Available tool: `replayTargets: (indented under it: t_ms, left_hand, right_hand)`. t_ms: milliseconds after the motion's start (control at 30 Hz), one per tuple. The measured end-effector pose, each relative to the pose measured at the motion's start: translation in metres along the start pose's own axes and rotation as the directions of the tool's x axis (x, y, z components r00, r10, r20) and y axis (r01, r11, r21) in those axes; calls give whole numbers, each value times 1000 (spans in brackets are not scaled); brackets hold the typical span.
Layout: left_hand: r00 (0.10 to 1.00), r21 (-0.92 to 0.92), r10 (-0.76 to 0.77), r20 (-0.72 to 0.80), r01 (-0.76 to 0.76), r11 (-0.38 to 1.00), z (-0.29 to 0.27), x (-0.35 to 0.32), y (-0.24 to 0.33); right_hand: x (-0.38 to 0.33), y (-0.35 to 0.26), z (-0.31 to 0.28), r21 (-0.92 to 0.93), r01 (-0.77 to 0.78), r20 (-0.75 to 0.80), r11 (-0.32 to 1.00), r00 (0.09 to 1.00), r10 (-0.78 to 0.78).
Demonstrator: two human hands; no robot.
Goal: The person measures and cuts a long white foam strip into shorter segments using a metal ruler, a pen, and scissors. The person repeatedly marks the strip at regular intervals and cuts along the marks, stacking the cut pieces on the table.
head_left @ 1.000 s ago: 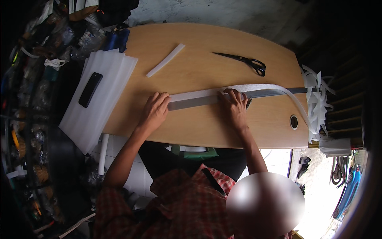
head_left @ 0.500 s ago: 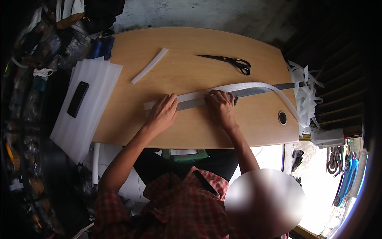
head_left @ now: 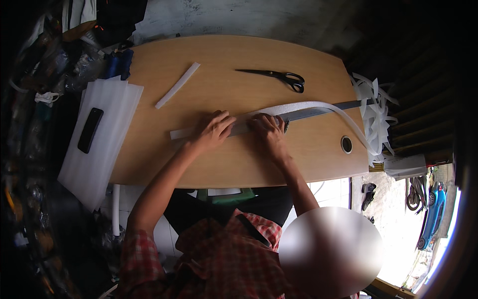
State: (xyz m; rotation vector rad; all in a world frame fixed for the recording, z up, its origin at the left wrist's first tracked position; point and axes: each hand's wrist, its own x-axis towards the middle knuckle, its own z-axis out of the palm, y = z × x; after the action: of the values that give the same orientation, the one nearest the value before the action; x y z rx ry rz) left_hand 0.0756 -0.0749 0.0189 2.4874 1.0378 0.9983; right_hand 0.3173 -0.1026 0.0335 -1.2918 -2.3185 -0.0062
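Note:
A long white foam strip (head_left: pixel 306 105) lies across the wooden table, its right part arching and dropping over the table's right side. Along and partly under it runs a flat grey strip (head_left: pixel 318 110). My left hand (head_left: pixel 215 130) is bent over the white strip, fingers pressed together on it. Close beside it on the right, my right hand (head_left: pixel 269 133) has its fingers curled down on the strips. A small dark object (head_left: pixel 286 126) shows at the right hand's edge, too hidden to identify. My fingertips are partly out of sight.
Black scissors (head_left: pixel 279 76) and a short white strip (head_left: pixel 178 85) lie farther back. White foam sheets (head_left: pixel 112 119) with a black phone (head_left: pixel 90 130) on top overhang the left edge. White offcuts (head_left: pixel 374 117) hang at the right, near a round table hole (head_left: pixel 346 145).
My left hand has slid right along the white strip, closer to my right hand. The right hand stays at nearly the same place on the strips. The whole view has shifted slightly.

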Motion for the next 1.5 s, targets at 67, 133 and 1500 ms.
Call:
replayTargets:
  t_ms: [67, 133, 1500]
  left_hand:
    - [998, -61, -26, 51, 29, 998, 8, -5, -13]
    - [999, -64, -17, 41, 20, 998, 10, -3, -10]
    - [991, -77, -130, 25, 132, 988, 0, 0, 7]
  right_hand:
    - [3, -2, -9, 31, 18, -71, 999, 997, -16]
    - [1, 7, -17, 71, 1, -143, 997, 990, 9]
    - [52, 5, 30, 757, -248, 18, 605, 933, 360]
